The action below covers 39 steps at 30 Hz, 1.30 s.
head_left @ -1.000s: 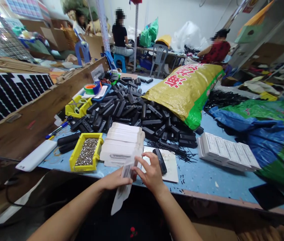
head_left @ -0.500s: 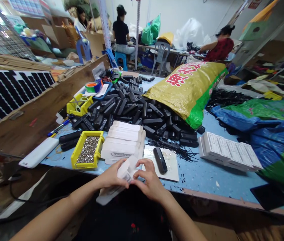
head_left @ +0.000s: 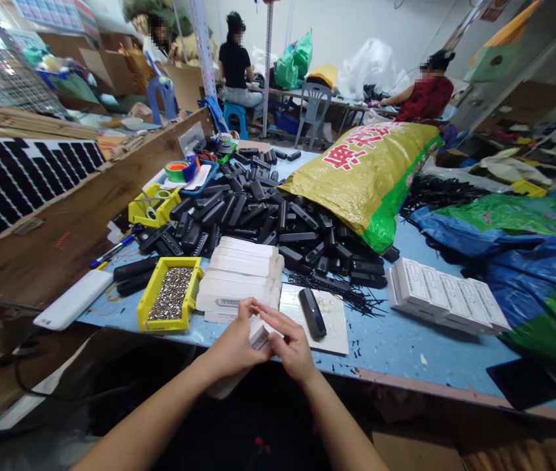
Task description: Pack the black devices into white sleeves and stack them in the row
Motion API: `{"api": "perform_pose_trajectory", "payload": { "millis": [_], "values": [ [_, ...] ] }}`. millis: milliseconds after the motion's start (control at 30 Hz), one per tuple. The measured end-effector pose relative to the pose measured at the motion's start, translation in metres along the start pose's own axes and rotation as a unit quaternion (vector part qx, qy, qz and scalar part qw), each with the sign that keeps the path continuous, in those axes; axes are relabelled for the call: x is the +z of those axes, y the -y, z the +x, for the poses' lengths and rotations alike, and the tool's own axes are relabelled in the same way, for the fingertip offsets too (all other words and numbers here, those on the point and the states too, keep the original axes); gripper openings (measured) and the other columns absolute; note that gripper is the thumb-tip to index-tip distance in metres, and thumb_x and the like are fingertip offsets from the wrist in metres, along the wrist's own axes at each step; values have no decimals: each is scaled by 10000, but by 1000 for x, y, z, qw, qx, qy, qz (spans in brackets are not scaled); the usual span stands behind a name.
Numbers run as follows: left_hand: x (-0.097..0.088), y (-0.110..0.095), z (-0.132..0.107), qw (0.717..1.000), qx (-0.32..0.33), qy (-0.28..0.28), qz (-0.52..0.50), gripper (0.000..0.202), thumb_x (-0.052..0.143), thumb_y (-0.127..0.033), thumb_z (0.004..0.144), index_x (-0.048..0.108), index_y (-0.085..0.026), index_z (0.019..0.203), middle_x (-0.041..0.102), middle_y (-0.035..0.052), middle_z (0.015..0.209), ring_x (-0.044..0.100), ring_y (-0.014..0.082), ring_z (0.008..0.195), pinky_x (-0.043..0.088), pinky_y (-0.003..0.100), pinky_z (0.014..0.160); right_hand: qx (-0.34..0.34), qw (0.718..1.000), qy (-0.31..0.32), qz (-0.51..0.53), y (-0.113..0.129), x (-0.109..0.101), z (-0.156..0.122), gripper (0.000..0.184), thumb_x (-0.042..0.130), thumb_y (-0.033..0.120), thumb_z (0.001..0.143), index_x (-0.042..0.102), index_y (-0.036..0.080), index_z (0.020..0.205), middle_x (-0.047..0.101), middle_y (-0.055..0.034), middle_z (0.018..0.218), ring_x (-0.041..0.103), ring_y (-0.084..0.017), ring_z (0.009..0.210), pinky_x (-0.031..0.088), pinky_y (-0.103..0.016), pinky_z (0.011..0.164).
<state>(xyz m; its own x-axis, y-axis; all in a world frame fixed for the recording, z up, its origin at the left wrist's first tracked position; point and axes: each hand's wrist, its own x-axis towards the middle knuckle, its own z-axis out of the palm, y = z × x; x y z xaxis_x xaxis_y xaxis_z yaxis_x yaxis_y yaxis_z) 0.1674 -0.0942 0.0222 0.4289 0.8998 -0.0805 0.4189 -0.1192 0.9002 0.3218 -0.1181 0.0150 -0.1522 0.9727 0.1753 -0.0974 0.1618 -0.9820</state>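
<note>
Heaped black parts [head_left: 298, 239], a yellow bin [head_left: 165, 325] of metal pieces [head_left: 171, 294] and seated co-workers [head_left: 233, 69] show a workshop.

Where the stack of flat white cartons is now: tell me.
In the head view, the carton stack sits left of centre on the blue tabletop, right of the yellow bin of metal parts, just beyond the left hand.

held box [head_left: 260, 333]: white, grey-printed. near-left tray [head_left: 164, 324]: yellow. tabletop [head_left: 396, 353]: light blue. bars [head_left: 297, 238]: black. far sack [head_left: 337, 190]: gold and green, red-lettered. right bag [head_left: 518, 265]: blue, green.

Dark clothing [head_left: 288, 418], small red motif [head_left: 259, 443]
</note>
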Motion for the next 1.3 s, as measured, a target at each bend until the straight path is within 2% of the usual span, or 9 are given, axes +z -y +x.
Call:
{"api": "perform_pose_trajectory", "payload": {
  "millis": [200,400,600,700,800,933,1033,1133,1300],
  "values": [
    [-2,-15,4,997,-39,54,-33,1102,650,-191,654,-121,-190,1440,634,52,953,631,192,802,495,341,762,82,992,-89,41,15,5,3,275,611,377,834,698,239,1056,650,-62,1160,569,-247,1134,414,-425,1020],
    [-7,-15,10,995,1,89,-40,1088,662,-187,632,-38,-191,1465,627,79,1069,611,227,961,451,397,915,-13,981,-172,-85,8,28,-7,262,512,303,899,679,241,1091,651,-63,1155,589,-231,1106,450,-422,995],
    [-16,11,6,982,-86,79,-147,964,721,-251,617,203,-214,1428,504,127,1320,488,290,1210,342,478,1063,-88,923,73,-368,-10,-41,-13,503,452,115,878,443,268,1357,446,-66,1401,395,-215,1311,346,-480,1079],
    [-32,24,5,901,-195,27,-386,830,635,-280,737,167,-258,1421,640,92,1108,627,262,1011,470,493,930,-60,837,98,-535,-8,-103,-6,547,489,-28,772,591,291,1204,358,-51,1460,248,-276,1381,207,-597,1096],
    [-41,28,9,794,-207,-90,-564,589,548,-239,825,315,-242,1365,677,69,1021,661,209,933,532,403,869,-53,850,119,-510,1,-130,-5,397,595,4,738,651,261,1035,488,-58,1366,371,-292,1319,250,-593,1077],
    [-21,16,13,722,-227,-242,-607,343,483,-303,893,495,-213,1224,663,72,1094,660,168,901,582,329,774,-53,971,-122,-199,9,-90,-11,438,648,388,808,472,259,1188,651,-99,1085,650,-258,969,496,-510,873],
    [8,-1,8,702,-288,-210,-617,337,533,-330,868,529,-180,1170,645,94,1123,658,170,884,589,328,752,-111,955,-276,-3,9,-41,-9,515,532,576,831,371,273,1215,594,-139,1178,606,-274,1073,451,-545,932],
    [24,-6,-1,734,-318,-85,-594,438,535,-447,844,538,-128,1144,628,138,1128,644,204,953,562,361,839,-127,961,-246,7,11,-15,-7,548,638,592,739,421,253,1111,458,-160,1345,455,-301,1257,390,-538,1007],
    [14,20,-10,968,-103,-109,-203,840,802,-502,517,464,-185,1217,496,151,1311,428,350,1263,406,509,1024,-80,977,-193,-40,13,-18,-14,589,632,521,786,346,253,1225,623,-129,1087,641,-239,981,520,-403,847]
  ]
}}
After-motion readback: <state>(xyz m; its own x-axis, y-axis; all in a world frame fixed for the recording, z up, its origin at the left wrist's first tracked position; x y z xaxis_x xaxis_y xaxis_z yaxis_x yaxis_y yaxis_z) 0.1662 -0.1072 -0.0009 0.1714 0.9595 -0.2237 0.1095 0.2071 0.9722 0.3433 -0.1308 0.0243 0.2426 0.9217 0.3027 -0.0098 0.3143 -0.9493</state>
